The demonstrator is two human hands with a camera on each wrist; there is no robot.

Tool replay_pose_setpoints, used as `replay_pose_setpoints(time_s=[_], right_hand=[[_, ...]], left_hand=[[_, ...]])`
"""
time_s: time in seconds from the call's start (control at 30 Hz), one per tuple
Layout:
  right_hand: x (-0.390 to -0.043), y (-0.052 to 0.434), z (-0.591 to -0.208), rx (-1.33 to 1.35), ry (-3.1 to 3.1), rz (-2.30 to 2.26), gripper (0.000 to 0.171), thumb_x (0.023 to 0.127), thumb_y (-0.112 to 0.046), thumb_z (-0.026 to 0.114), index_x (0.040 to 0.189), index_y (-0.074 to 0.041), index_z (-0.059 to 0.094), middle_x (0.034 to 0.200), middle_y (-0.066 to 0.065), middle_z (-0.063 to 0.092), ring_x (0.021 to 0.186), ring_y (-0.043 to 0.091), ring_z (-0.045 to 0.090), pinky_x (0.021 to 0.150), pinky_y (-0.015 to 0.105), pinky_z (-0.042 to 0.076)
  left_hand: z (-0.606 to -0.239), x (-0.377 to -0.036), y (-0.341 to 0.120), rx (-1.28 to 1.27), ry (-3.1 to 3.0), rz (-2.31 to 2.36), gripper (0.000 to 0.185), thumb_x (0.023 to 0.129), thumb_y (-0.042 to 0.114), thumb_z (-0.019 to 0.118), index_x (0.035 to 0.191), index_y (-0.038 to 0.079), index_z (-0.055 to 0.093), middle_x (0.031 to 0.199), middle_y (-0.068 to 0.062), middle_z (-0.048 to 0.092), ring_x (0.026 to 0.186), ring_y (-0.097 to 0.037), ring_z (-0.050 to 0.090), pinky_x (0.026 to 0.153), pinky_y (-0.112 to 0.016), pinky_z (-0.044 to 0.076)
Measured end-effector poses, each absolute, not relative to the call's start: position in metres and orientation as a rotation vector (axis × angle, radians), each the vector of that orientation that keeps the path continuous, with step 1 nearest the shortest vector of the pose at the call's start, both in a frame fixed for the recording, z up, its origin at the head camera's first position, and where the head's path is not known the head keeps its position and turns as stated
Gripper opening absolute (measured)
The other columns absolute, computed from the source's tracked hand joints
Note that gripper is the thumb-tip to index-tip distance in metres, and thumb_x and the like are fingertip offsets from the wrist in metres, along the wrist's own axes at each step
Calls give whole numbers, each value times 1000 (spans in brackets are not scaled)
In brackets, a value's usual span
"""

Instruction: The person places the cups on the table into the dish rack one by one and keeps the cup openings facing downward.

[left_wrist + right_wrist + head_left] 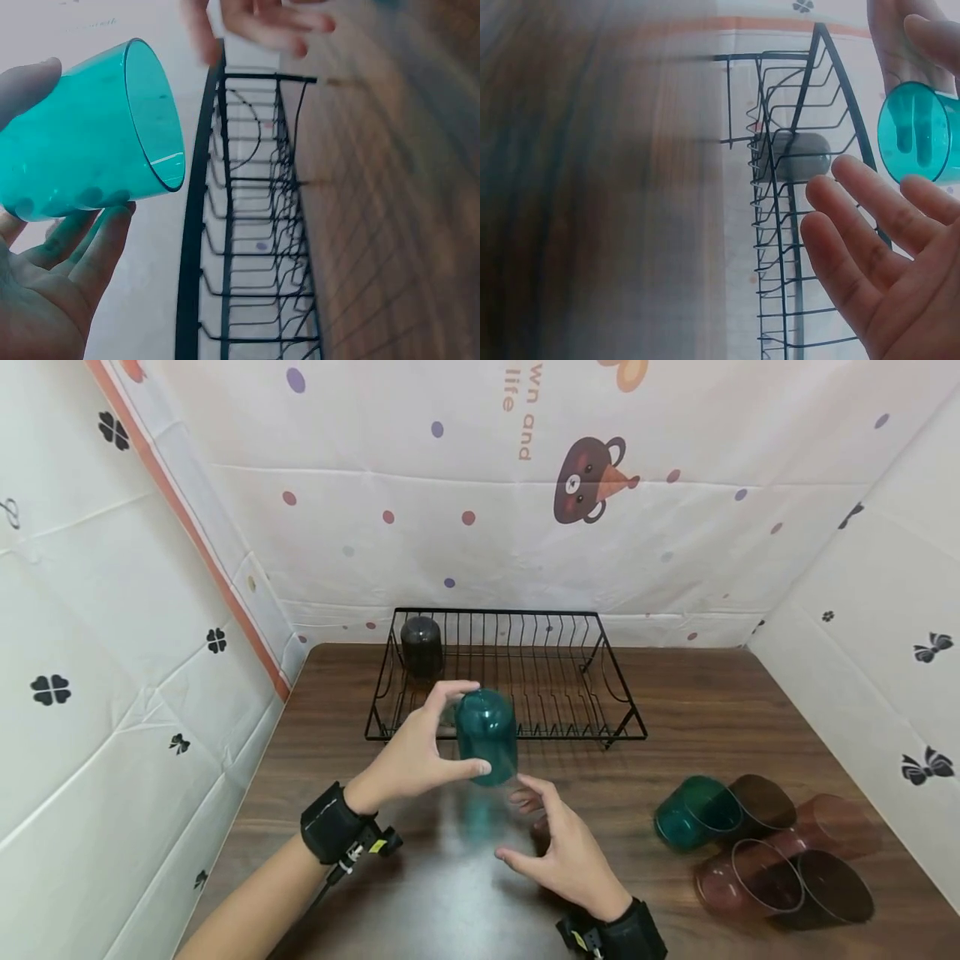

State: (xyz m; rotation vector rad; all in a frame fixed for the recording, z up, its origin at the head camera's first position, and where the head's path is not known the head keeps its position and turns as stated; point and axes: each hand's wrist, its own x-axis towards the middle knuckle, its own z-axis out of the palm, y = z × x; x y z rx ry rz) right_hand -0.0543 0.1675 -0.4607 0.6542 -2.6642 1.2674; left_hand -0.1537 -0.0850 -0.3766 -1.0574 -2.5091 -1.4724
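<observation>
My left hand (416, 756) grips a teal see-through cup (487, 735), thumb on the near side and fingers behind it. The cup is upside down, its rim facing the table, raised in front of the wire rack (540, 732). In the left wrist view the teal cup (97, 135) lies between thumb and fingers, its mouth pointing to the rack. My right hand (562, 852) is just right of and below the cup, fingers spread and holding nothing. The right wrist view shows its palm (907, 277) and loosely bent fingers apart from the cup (919, 135).
A dark grey cup (422, 647) stands upside down in the rack's back left corner. On the table's right side several cups are grouped: a teal one (686, 814), brownish ones (840, 893) and pinkish ones (738, 881). Printed sheets (450, 552) wall the table (337, 693) at the back and sides.
</observation>
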Motion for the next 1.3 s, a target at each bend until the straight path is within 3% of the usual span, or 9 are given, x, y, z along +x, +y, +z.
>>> replay_pose_setpoints(time_s=[0.2,0.33,0.47,0.63,0.83,0.97,1.13,1.3], right_hand=[[-51,177,-454,655,-2670,1147,45,88,-47,78,127,-40,58,116,-10,67,100,12,65,81,33,57],[-44,193,-440,551,-2624,947,31,88,-36,80,115,-33,66,103,-16,66,88,7,64,72,27,56],[-36,218,-425,372,-2493,632,29,82,-28,83,106,-17,71,93,-5,69,77,10,62,61,29,53],[-24,250,-410,41,-2426,440,33,80,-26,83,102,-5,72,95,11,70,79,29,65,62,49,52],[-15,271,-400,-267,-2548,454,39,85,-28,82,111,-1,72,114,21,67,95,42,65,70,60,52],[-15,277,-400,-295,-2575,419,39,84,-26,82,111,2,73,113,26,67,95,47,59,75,61,47],[-18,283,-404,-309,-2582,374,37,83,-24,83,107,3,74,108,28,68,89,49,59,70,61,43],[-20,285,-408,-347,-2605,373,34,85,-25,81,105,1,75,105,26,69,86,46,58,68,60,42]], left_hand=[[-373,-167,-87,-1056,-2492,-1518,93,82,34,87,153,35,26,138,-1,56,119,-15,63,101,-44,54],[-373,-169,-89,-1037,-2491,-1541,92,82,33,87,152,38,27,138,-2,57,118,-17,64,100,-46,54],[-370,-171,-89,-1032,-2495,-1531,92,82,33,87,152,37,27,139,-3,56,119,-18,63,100,-46,54],[-364,-176,-92,-1008,-2511,-1455,93,81,36,87,153,34,27,139,-1,57,120,-18,63,100,-47,54],[-360,-189,-95,-943,-2545,-1417,91,81,41,86,151,34,29,140,-3,57,115,-19,64,92,-51,55],[-358,-203,-95,-922,-2594,-1379,90,81,42,86,151,29,30,136,-4,59,114,-20,64,91,-53,55],[-354,-224,-96,-898,-2707,-1260,87,81,42,85,147,27,31,131,-8,64,118,-25,64,89,-51,56],[-351,-239,-98,-868,-2797,-1159,84,81,43,85,143,26,32,137,-11,59,116,-29,65,90,-51,56]])
